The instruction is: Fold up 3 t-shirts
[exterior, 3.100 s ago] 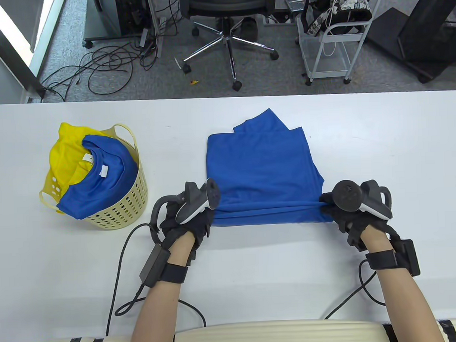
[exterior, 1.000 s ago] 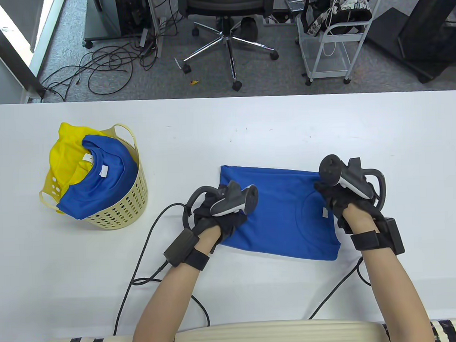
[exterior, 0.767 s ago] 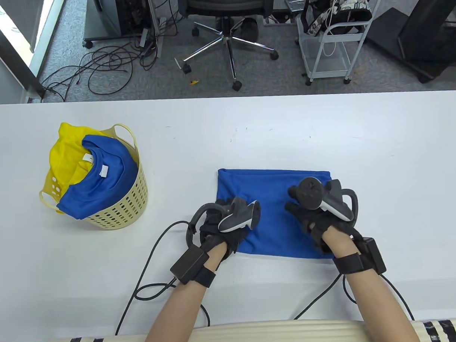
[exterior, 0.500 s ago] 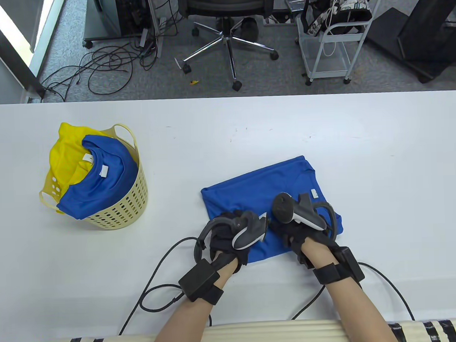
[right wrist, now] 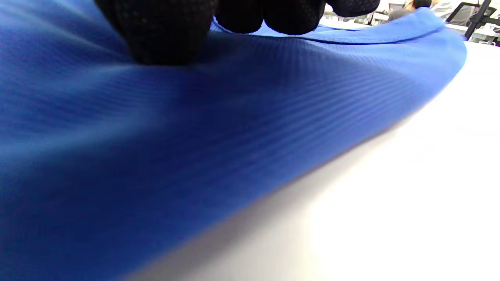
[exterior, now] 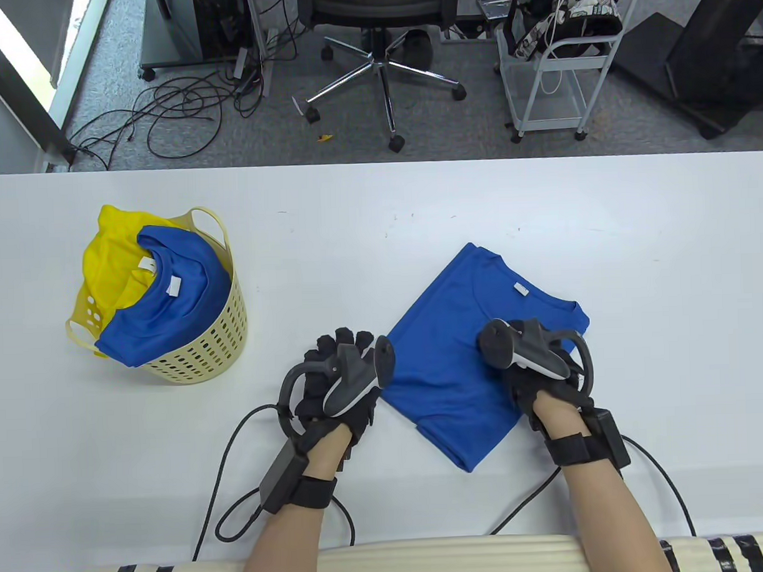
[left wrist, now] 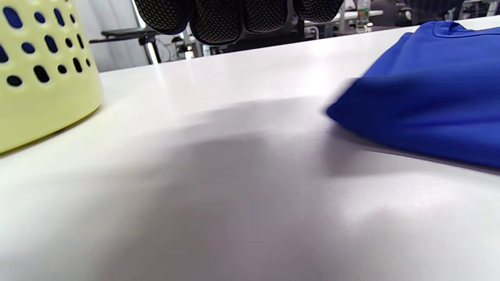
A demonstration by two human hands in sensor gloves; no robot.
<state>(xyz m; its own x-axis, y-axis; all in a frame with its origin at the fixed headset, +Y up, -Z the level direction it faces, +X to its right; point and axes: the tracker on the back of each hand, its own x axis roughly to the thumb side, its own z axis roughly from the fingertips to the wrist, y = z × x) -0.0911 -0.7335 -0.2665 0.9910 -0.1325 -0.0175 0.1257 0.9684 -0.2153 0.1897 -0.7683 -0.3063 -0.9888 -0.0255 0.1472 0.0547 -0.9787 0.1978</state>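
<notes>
1. The right hand's fingers press down on the folded blue t-shirt; whether they lie flat or pinch the cloth cannot be told, since the tracker hides them from above.
2. The right hand lies on the shirt's right part.
3. The left hand hovers just left of the shirt — fingers released, holding nothing.
4. The shirt lies cornerwise on the white table, white neck label up.
5. Far left, a pale yellow basket holds a blue shirt and a yellow one.
</notes>
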